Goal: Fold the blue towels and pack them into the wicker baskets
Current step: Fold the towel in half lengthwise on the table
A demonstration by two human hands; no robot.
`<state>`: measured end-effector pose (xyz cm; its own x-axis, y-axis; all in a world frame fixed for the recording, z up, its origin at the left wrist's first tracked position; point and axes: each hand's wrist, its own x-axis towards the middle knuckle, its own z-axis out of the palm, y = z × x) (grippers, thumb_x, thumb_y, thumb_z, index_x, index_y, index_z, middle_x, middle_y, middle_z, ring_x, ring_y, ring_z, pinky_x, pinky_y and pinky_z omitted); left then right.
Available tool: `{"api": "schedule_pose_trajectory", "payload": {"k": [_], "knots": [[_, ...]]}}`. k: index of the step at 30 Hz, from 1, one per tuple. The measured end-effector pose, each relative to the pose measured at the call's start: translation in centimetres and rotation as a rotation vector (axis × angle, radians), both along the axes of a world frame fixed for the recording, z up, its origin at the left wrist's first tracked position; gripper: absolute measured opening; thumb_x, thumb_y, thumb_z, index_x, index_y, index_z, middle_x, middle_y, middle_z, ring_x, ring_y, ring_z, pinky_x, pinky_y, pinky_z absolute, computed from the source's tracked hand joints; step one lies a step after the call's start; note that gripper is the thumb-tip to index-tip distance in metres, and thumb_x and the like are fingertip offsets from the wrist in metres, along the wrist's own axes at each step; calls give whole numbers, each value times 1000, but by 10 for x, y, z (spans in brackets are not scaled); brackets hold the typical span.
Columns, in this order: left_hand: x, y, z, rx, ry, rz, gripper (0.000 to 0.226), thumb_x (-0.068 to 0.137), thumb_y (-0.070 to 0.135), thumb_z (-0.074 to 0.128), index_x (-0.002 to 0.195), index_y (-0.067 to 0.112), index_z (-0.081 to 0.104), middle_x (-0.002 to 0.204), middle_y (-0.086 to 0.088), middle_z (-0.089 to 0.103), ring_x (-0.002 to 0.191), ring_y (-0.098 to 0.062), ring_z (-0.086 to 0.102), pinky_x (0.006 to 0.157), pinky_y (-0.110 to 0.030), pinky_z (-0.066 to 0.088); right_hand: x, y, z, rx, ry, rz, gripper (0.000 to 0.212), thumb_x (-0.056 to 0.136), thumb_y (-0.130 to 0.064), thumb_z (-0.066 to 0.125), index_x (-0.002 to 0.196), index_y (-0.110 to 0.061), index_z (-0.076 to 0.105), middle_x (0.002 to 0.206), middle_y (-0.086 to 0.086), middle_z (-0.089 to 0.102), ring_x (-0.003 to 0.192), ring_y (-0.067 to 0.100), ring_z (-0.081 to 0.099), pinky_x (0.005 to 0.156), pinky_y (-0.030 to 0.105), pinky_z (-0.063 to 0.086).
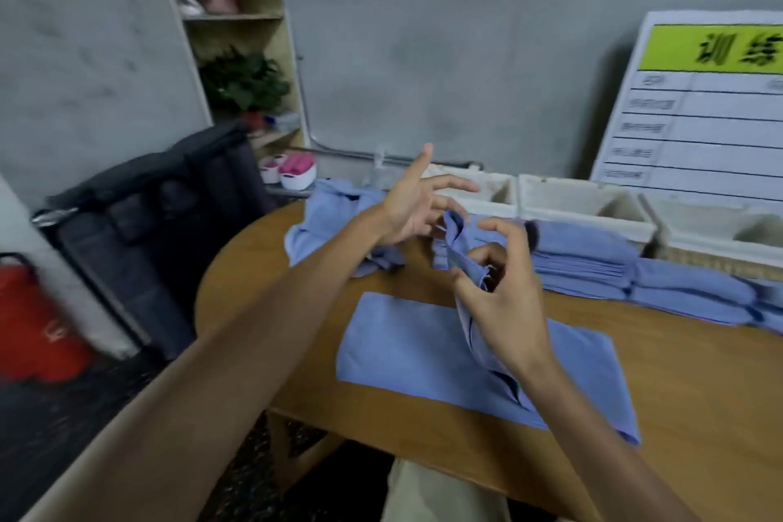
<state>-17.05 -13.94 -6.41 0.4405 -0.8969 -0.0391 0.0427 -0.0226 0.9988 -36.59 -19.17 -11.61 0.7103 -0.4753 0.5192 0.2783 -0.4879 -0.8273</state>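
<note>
1. Left hand (409, 203): raised, palm turned inward, fingers (455, 184) spread and mostly straight, index pointing up; forearm extends from lower left.
2. Right hand (502, 288): back toward the camera, fingers curled, pinching a blue towel (464, 254); forearm enters from lower right.

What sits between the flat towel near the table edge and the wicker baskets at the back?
In the head view, stacks of folded blue towels lie between the flat towel and the wicker baskets, with bare table just before them.
</note>
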Motion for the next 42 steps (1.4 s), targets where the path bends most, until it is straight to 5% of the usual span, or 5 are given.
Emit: {"api": "schedule_pose_trajectory", "payload": {"k": [11, 18, 23, 28, 42], "knots": [[51, 77, -63, 101, 21, 165, 84, 96, 74, 14, 121, 14, 68, 83, -16, 68, 59, -21, 41, 54, -29, 30, 60, 53, -51, 8, 187, 105, 47, 89, -8, 69, 124, -29, 46, 80, 4, 57, 71, 14, 56, 59, 17, 41], [32, 84, -95, 330, -439, 486, 58, 108, 50, 28, 99, 16, 75, 77, -8, 75, 57, -6, 58, 59, -21, 41, 54, 60, -81, 83, 374, 413, 6, 98, -23, 62, 102, -20, 64, 84, 5, 69, 77, 17, 67, 75, 33, 54], [-33, 44, -119, 247, -730, 529, 27, 100, 26, 45, 106, 25, 72, 101, 4, 75, 69, -1, 61, 64, -29, 49, 19, -18, -66, 140, 88, -104, 18, 101, -10, 53, 89, -10, 66, 81, 0, 69, 76, 12, 64, 73, 22, 49], [-93, 18, -160, 566, -1139, 89, 56, 106, 48, 32, 158, 30, 24, 168, 2, 11, 154, -21, 7, 123, -48, 10, -14, -88, -112, -505, 456, -254, 10, 99, -21, 55, 105, -23, 63, 107, -4, 68, 100, 24, 65, 81, 37, 50], [-56, 68, -166, 845, -1252, 172, 104, 70, 90, -11, 159, 38, -5, 168, -2, -14, 154, -26, -14, 123, -51, -5, -36, -110, -108, -742, 1006, -245, 78, 87, -70, -7, 155, -39, 15, 165, -9, 7, 153, 23, -1, 120, 49, 3]]}}
